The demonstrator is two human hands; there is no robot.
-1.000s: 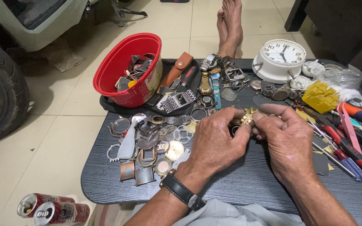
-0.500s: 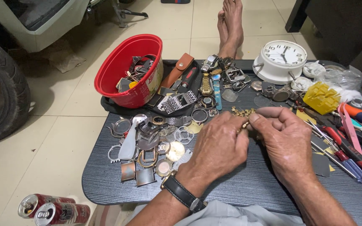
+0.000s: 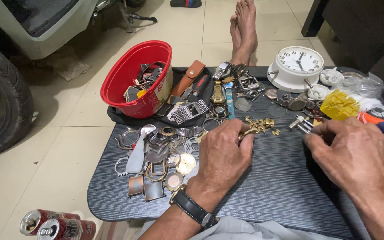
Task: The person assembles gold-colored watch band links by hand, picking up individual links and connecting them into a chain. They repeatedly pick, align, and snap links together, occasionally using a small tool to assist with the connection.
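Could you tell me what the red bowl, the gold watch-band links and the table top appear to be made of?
Red bowl: probably plastic, judging by its glossy, uniformly coloured wall.
Gold watch-band links, held by the left hand: seemingly metal with a gold-toned, shiny finish.
Table top: dark with a fine woodgrain texture, likely laminate; the core is hidden.

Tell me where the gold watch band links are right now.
In the head view, the gold links lie mid-table on the dark tabletop, at the left hand's fingertips, below the white clock.
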